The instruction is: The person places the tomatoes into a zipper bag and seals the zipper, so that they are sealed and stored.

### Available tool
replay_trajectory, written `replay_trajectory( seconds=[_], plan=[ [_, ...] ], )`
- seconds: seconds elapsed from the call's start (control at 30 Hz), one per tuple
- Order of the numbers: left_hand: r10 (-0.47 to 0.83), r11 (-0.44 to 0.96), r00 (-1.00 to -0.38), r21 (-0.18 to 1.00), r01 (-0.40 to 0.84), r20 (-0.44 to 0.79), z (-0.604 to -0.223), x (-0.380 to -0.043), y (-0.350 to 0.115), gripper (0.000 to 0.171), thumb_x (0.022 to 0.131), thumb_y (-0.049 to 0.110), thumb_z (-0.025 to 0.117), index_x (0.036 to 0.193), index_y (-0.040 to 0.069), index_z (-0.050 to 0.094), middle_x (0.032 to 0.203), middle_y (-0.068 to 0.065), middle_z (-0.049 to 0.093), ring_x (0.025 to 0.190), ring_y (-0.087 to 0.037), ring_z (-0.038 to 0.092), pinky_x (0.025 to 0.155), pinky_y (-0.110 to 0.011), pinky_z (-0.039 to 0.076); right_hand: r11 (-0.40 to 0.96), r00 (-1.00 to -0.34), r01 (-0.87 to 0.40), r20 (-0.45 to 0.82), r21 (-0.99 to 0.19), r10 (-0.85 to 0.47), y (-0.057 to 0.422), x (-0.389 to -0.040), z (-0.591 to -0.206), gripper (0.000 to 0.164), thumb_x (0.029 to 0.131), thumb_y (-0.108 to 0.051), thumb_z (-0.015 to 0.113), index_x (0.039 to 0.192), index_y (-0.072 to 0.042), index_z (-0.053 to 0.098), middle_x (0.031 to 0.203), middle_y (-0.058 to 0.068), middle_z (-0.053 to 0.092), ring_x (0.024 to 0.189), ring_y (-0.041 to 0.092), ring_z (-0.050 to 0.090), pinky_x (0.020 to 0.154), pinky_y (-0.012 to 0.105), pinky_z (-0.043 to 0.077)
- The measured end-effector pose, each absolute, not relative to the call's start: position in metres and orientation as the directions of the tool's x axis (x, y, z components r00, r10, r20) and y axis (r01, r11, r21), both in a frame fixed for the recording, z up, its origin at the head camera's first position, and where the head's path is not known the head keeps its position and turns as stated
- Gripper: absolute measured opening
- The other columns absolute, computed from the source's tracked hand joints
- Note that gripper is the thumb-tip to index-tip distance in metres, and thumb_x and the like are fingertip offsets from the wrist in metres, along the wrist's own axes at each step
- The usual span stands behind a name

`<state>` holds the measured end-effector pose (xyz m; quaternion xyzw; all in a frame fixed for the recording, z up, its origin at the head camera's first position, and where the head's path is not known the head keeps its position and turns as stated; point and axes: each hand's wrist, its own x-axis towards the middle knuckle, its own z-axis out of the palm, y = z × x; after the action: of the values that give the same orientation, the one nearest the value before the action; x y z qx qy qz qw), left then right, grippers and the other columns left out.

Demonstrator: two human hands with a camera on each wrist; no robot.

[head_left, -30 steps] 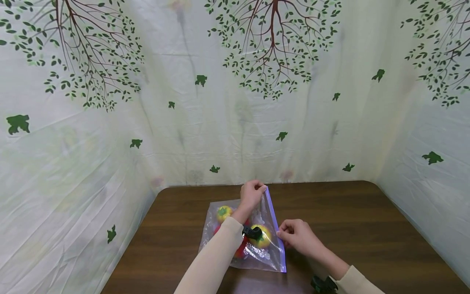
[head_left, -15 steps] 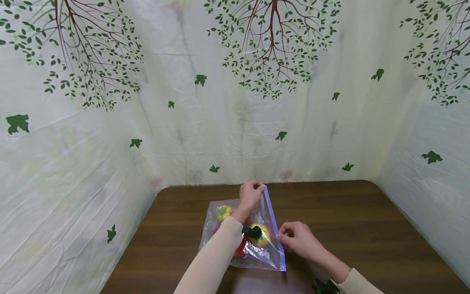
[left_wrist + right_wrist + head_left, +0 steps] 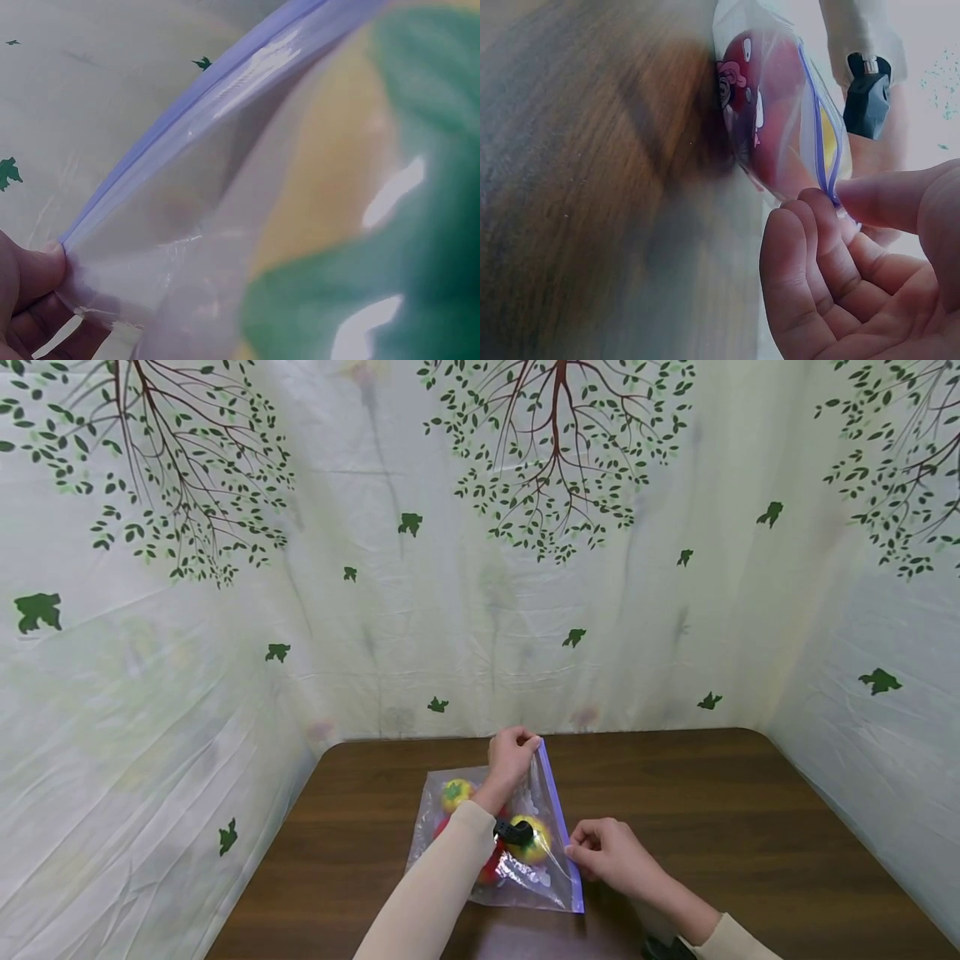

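A clear zip-lock bag with a purple zip strip lies on the table, its strip facing right. Through the plastic show round yellow things with green leafy tops, one yellow thing nearer and one yellow thing farther, plus red ones partly hidden by the left arm. My left hand pinches the far corner of the strip; its wrist view shows the thumb pressed on that end. Partway down the strip, my right hand pinches the purple zip between thumb and curled fingers.
The brown wooden table extends on both sides of the bag. Behind and beside it hangs a pale curtain printed with trees and leaves. A dark wrist-worn device on the left arm covers part of the bag.
My right hand has slid a little toward me along the zip strip, still pinching it. The left hand stays at the far corner, and the bag has hardly moved.
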<state>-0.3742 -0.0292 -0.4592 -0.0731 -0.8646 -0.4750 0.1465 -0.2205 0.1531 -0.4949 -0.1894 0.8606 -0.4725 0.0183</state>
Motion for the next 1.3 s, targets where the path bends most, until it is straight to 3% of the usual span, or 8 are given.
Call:
replay_trajectory(
  seconds=[0.3,0.63,0.9,1.3],
  plan=[
    [-0.020,0.523,-0.944,0.808,0.271,0.330,-0.462,-0.378,-0.030,0.013,0.091,0.020,0.076,0.079,0.015,0.075,0.075,0.006,0.067,0.069,-0.011,0.057,0.068,-0.030,0.050,0.422,-0.925,-0.288,0.135,-0.859,-0.356,0.155,-0.218,-0.498,0.017,0.094,-0.019,0.073,0.082,-0.008,0.067,0.066,0.001,0.065,0.056,0.017,0.063,0.049,0.031,0.055],
    [-0.024,0.527,-0.952,0.813,0.247,0.305,-0.459,-0.381,-0.030,0.012,0.092,0.020,0.075,0.082,0.014,0.076,0.077,0.004,0.067,0.070,-0.013,0.057,0.068,-0.030,0.050,0.436,-0.923,-0.289,0.127,-0.853,-0.363,0.155,-0.214,-0.501,0.017,0.094,-0.020,0.073,0.081,-0.010,0.066,0.065,0.001,0.065,0.055,0.016,0.062,0.048,0.029,0.054],
    [-0.042,0.526,-0.957,0.821,0.223,0.287,-0.458,-0.383,-0.032,0.011,0.093,0.020,0.075,0.084,0.013,0.077,0.078,0.003,0.068,0.070,-0.013,0.057,0.068,-0.031,0.050,0.436,-0.919,-0.291,0.123,-0.851,-0.375,0.156,-0.211,-0.505,0.018,0.095,-0.021,0.072,0.081,-0.011,0.066,0.066,0.001,0.065,0.056,0.018,0.063,0.050,0.034,0.056],
    [-0.049,0.519,-0.961,0.829,0.207,0.271,-0.457,-0.384,-0.031,0.010,0.093,0.021,0.074,0.086,0.014,0.077,0.081,0.003,0.069,0.071,-0.014,0.058,0.068,-0.031,0.051,0.442,-0.913,-0.289,0.107,-0.849,-0.393,0.158,-0.204,-0.508,0.019,0.095,-0.022,0.072,0.080,-0.012,0.065,0.063,-0.001,0.064,0.054,0.013,0.061,0.048,0.029,0.053]
  ],
)
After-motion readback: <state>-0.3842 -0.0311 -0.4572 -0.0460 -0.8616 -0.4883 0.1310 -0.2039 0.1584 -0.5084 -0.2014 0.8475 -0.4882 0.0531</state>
